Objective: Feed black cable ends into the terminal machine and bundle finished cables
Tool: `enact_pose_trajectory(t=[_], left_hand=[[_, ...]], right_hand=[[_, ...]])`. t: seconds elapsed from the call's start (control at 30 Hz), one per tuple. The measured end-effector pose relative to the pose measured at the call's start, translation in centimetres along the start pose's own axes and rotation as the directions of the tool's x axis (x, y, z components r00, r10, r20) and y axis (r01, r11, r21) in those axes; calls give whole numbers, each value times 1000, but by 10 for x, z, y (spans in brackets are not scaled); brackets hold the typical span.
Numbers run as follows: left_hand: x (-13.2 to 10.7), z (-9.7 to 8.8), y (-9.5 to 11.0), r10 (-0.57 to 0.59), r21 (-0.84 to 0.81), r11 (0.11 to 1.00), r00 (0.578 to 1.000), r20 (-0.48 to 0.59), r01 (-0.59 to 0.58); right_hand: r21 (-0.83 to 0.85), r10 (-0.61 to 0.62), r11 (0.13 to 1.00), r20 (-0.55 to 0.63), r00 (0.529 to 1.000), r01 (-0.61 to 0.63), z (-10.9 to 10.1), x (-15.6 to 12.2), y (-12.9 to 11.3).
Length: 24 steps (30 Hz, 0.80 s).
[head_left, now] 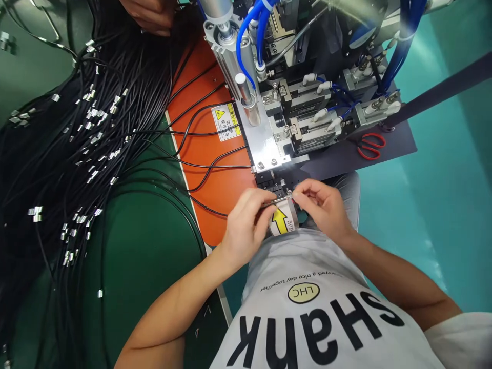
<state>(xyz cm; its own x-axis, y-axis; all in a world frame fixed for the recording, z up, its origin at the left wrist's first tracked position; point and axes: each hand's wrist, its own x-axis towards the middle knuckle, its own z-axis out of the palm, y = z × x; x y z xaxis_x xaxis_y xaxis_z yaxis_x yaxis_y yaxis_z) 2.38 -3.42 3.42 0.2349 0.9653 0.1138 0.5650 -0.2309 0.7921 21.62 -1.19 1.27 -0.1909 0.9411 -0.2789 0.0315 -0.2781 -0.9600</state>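
Left hand: clamped on cable end now
Right hand: pinching its tip, three o'clock
Machine: looming, twelve o'clock
Red-handled scissors: resting, two o'clock

On the orange surface just left of the machine is a warning sticker, with a black-edged yellow triangle and Chinese characters too small to read surely; directly below the machine is a white label, whose bold yellow arrow points up at it and whose sideways Chinese characters seem to begin 运行, the rest unclear; farther below the machine, the white shirt carries upside-down print: "SHANK" in big black letters, "LHC" in a pale yellow oval, and a small line, "…yed a nice day together", its start unclear.
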Motion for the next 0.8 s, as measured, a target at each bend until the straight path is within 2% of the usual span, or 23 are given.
enact_pose_trajectory(t=[0.17, 0.3, 0.8], left_hand=[[13, 5, -25, 105, 210, 973, 993, -46, -93], [14, 11, -42, 165, 296, 943, 986, -21, -151], [16, 9, -47, 172, 310, 935, 985, 28, -172]], right_hand=[[18, 41, 999, -26, 999, -40, 0, 37, 15], [36, 76, 997, -41, 996, -74, 1, 45, 21], [23, 79, 997, -58, 995, -78, 2, 46, 25]])
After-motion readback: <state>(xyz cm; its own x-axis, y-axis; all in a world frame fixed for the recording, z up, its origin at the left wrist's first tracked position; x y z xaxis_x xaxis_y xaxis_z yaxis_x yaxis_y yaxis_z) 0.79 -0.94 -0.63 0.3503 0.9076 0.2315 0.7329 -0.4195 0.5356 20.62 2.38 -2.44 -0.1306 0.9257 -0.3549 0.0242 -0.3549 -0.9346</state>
